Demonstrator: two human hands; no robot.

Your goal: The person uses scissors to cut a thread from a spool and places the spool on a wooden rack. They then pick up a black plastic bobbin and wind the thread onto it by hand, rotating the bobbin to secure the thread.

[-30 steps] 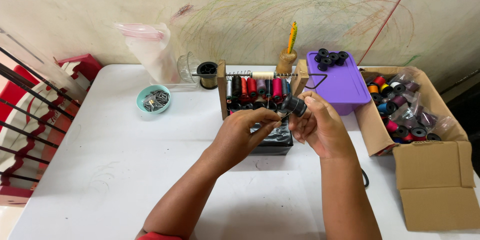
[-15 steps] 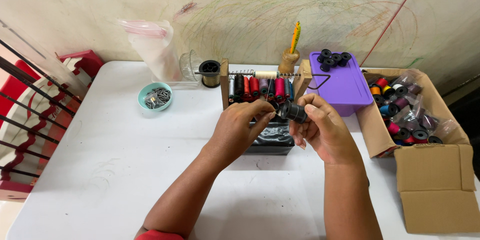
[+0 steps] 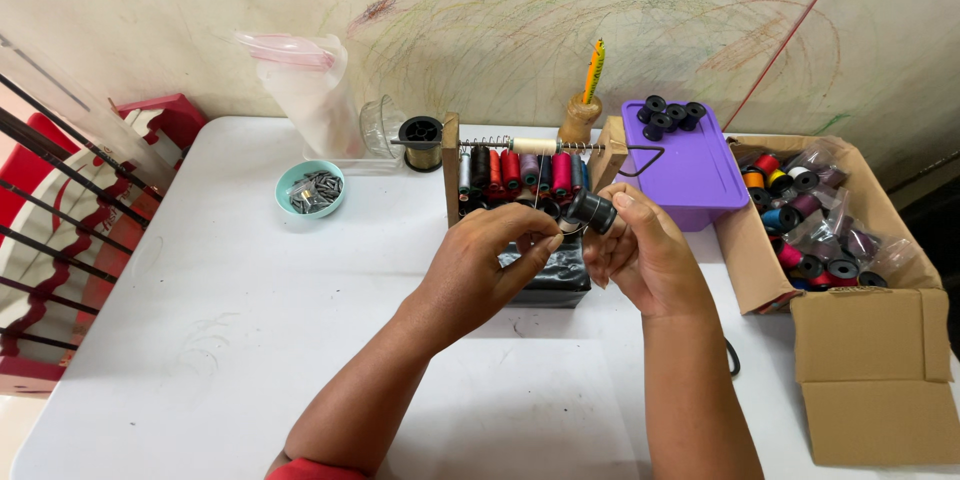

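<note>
I hold a small black spool up in my right hand, its fingers wrapped narrow round its barrel so the open end tilts toward my other hand. My left hand comes in beside it with fingers pinched close together at the spool's near rim, the grip one uses for something fine; whether a thread end sits between them I cannot tell. I keep both hands raised above the black block near the middle of the white surface, just in front of the wooden rack of coloured thread spools, so the rack stays within reach. Toward the back edge sits a purple box with more black spools on its lid, and along the right edge an open cardboard box. A teal bowl rests toward the back left corner.
</note>
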